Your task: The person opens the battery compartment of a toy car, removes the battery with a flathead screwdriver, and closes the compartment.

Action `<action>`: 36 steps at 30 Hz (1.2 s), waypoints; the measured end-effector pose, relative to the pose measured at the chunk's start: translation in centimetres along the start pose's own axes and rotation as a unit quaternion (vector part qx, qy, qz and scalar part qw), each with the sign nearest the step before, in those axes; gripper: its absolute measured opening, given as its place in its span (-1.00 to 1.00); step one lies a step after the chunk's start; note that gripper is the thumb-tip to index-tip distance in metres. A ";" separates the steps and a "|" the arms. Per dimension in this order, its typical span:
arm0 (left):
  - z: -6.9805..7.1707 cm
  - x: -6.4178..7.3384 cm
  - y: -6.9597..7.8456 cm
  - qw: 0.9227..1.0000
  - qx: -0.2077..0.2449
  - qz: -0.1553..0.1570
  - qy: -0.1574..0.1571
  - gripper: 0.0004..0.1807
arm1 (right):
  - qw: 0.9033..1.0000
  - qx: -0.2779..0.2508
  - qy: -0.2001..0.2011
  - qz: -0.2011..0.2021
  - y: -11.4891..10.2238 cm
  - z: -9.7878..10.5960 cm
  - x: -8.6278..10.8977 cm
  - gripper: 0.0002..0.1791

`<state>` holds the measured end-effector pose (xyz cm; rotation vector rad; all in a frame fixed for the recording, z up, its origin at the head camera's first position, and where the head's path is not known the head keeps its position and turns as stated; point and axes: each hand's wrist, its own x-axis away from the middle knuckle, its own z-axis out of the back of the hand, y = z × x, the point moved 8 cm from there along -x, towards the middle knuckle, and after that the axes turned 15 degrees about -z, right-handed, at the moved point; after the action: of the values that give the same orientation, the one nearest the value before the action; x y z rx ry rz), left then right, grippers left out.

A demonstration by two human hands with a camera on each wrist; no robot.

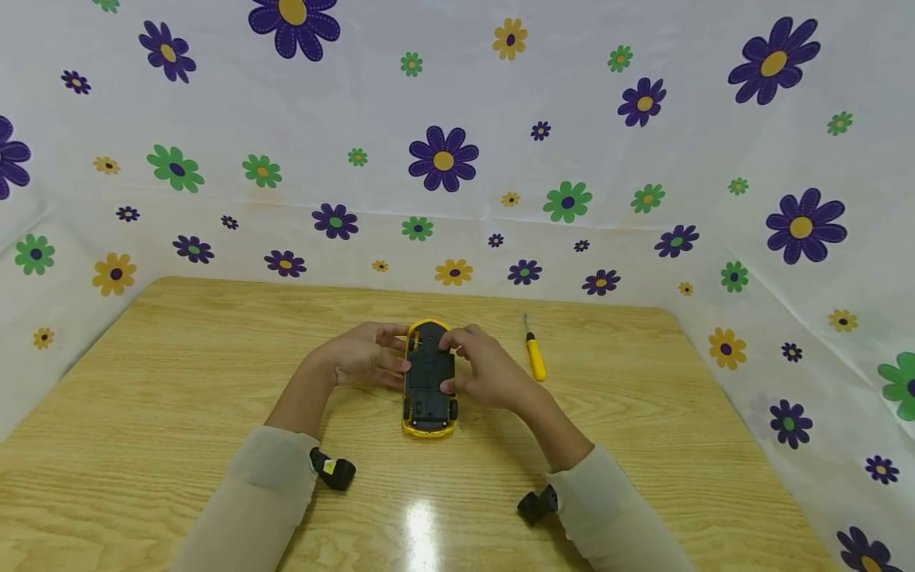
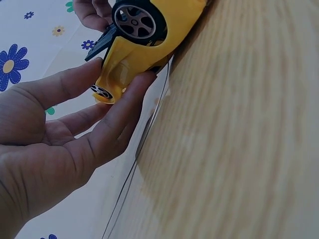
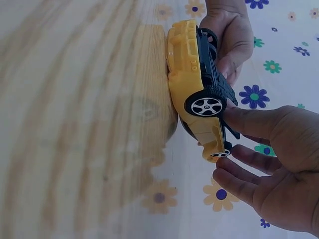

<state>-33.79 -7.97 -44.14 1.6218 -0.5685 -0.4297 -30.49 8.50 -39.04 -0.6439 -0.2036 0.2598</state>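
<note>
A yellow toy car (image 1: pixel 430 373) lies upside down on the table, its black underside (image 1: pixel 429 361) facing up. My left hand (image 1: pixel 368 355) grips the car's left side, thumb near the underside and fingers along the yellow body, as the left wrist view of the car (image 2: pixel 130 59) shows. From the right, my right hand (image 1: pixel 488 369) holds the car with thumb and fingers on the black underside. In the right wrist view, part of the black underside (image 3: pixel 227 89) stands tilted away from the yellow body. The roof is hidden beneath the car.
A screwdriver (image 1: pixel 534 355) with a yellow handle lies on the wooden table (image 1: pixel 179 373), to the right of the car. White flowered cloth (image 1: pixel 372 95) rises behind the table and along both sides. Small black cameras (image 1: pixel 336 471) sit at both wrists.
</note>
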 end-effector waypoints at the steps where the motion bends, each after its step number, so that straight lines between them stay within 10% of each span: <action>1: 0.0 0.0 0.0 1.000 0.000 0.000 -0.001 -0.02 | 1.000 0.003 0.001 0.004 -0.1 0.0 0.0 -0.47; 36: -0.1 -0.1 0.1 1.000 -0.012 0.006 0.015 -0.05 | 0.998 -0.025 0.007 0.063 -0.2 0.8 0.1 -0.76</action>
<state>-33.82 -7.86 -44.02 1.5978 -0.5489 -0.4010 -30.58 8.86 -38.29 -0.7090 -0.1575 0.3717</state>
